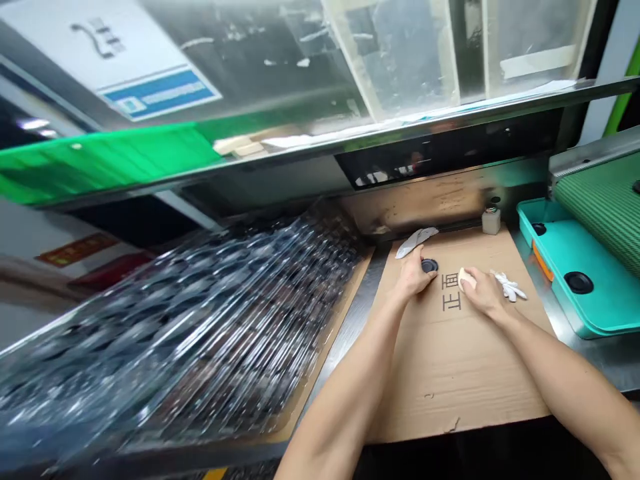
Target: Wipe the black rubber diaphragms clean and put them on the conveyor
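Observation:
My left hand (413, 276) rests on a brown cardboard sheet (450, 360), its fingers closed around a small round black part (429, 266). To its right, my right hand (481, 291) is closed on a small cream-coloured pad (465, 278), held close to the black part. Two printed characters (451, 291) lie on the cardboard between my hands. A crumpled grey-white cloth (416, 241) lies just beyond my left hand. A small white rag (509, 285) lies just right of my right hand.
A large stack of clear plastic trays (175, 347) with dark parts fills the left. A small bottle (491, 220) stands at the back of the cardboard. A teal tray (575, 273) holding black round parts sits at the right, under a green ribbed surface (605, 207). A metal shelf (350, 140) runs overhead.

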A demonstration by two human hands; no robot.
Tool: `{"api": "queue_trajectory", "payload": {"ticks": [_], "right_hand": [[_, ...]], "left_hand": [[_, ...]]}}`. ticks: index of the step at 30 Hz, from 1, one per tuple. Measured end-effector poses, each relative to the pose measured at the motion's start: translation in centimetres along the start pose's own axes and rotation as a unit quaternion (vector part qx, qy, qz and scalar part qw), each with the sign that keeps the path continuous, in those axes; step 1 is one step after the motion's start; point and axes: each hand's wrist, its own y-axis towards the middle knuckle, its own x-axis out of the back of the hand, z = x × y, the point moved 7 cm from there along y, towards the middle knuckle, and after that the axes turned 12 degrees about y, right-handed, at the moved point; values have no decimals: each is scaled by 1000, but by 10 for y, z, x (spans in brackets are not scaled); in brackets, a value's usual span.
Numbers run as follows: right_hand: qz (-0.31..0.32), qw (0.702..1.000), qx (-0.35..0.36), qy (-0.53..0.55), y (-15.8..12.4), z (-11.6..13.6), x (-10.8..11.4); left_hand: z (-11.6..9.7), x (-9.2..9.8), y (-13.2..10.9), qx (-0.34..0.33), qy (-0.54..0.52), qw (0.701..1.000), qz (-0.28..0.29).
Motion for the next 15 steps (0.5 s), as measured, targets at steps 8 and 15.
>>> {"api": "queue_trajectory", "payload": {"ticks": [8,15], "right_hand": [[32,999,-3,11,-5,7,-8],[29,998,-17,56,-6,8,-8]], "left_hand": [[-86,30,33,-93,104,988,-65],[-399,33,38,-374,6,926,-49]]}}
